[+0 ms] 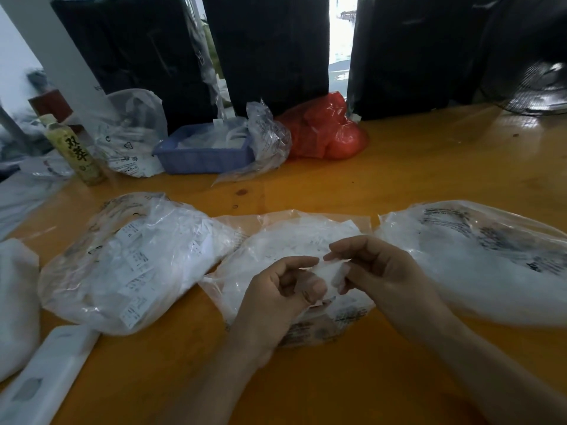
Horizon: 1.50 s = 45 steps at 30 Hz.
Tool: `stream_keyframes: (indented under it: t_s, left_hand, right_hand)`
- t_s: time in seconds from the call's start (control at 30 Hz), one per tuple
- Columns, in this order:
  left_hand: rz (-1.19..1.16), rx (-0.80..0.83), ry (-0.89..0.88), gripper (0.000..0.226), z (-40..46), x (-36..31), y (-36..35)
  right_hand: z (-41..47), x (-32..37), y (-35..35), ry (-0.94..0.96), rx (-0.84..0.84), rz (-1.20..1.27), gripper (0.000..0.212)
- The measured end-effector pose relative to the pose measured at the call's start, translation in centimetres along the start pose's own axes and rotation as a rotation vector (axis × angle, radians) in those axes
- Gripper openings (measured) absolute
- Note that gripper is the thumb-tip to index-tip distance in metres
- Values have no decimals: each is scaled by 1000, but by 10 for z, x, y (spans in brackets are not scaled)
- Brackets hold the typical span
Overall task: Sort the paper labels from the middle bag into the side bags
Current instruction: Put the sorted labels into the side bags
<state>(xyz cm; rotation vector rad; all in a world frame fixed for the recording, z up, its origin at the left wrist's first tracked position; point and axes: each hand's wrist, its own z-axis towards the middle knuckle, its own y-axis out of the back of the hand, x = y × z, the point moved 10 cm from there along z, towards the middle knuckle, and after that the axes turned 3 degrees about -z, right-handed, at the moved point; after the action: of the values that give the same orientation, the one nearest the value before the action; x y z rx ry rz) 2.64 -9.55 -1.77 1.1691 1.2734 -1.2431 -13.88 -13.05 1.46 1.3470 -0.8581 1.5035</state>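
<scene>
**Paper labels held between both hands, over the middle bag**

Paper labels [333, 273]: a small white bunch, held just above the middle bag [294, 240], a little right of its centre. Blurred; cannot tell how many pieces, or whether print faces up.

Left hand [285, 289]: fingers curled, grip narrow, thumb and forefinger tips meeting at the bunch's left end. Whether they actually pinch paper or only touch it is unclear.

Right hand [377, 271]: fingers curled over, grip closed on the right part of the bunch; a white corner shows below the thumb.

Long axis of the bunch runs roughly left–right, hand to hand. Judgement: the labels look ready to be parted, one lot per hand.

Key relation: the bunch lies between the two side bags, slightly nearer the right. Left bag [138, 265] lies out past the left hand, visibly holding many printed labels. Right bag [478, 259] lies out past the right hand, contents a white blur. Each hand is nearer its own side's bag, so no cross-reach seems needed.

All three bags rest on the orange bench [399, 179], nearly edge to edge.

Farther back: blue basket [202, 157], red bag [328, 133], a labelled bottle [75, 151] at far left.
</scene>
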Motion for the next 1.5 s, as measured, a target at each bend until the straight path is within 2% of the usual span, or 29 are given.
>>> stream_keyframes:
  t_s: [0.17, 0.37, 0.4, 0.5, 0.57, 0.67, 0.73, 1.07, 1.17, 1.23, 1.27, 1.37, 1.47, 1.5]
  left_hand:
    - [12, -13, -3, 40, -1, -1, 0]
    - [-7, -76, 9, 31, 0, 1, 8]
    - [5, -83, 11, 32, 0, 1, 9]
    - [79, -60, 5, 32, -1, 0, 8]
    - [106, -47, 16, 33, -1, 2, 6]
    - [124, -32, 38, 29, -1, 4, 5]
    - [145, -27, 40, 25, -1, 5, 4]
    - [1, -119, 49, 9, 0, 2, 15]
    - [-104, -157, 62, 7, 0, 2, 19]
    - [-166, -178, 63, 6, 0, 4, 23]
    - [-189, -188, 64, 9, 1, 4, 24]
    - [-231, -228, 76, 32, 2, 6, 30]
    - [-241, -261, 84, 34, 3, 8, 35]
    - [-243, -265, 81, 32, 3, 8, 36]
  right_hand:
    - [0, -1, 3, -13, -18, -62, 23]
    - [-1, -4, -6, -41, 55, -181, 18]
    - [-1, -4, -7, -47, 64, -168, 19]
    - [-3, -6, -13, -69, 113, -150, 47]
    - [-3, -7, -18, -53, 145, -227, 45]
    - [-1, -9, -13, -25, 92, -275, 20]
    - [1, -11, -8, -28, 50, -271, 12]
    - [2, -6, 2, -55, -73, -352, 30]
    - [1, 14, 34, 26, -278, -529, 19]
    - [1, 37, 64, 137, -425, -843, 13]
    - [3, 40, 80, 133, -460, -1034, 13]
    - [10, 23, 131, -73, -472, -1433, 16]
    - [9, 3, 156, -282, -410, -1532, 9]
    - [9, -2, 156, -305, -372, -1551, 16]
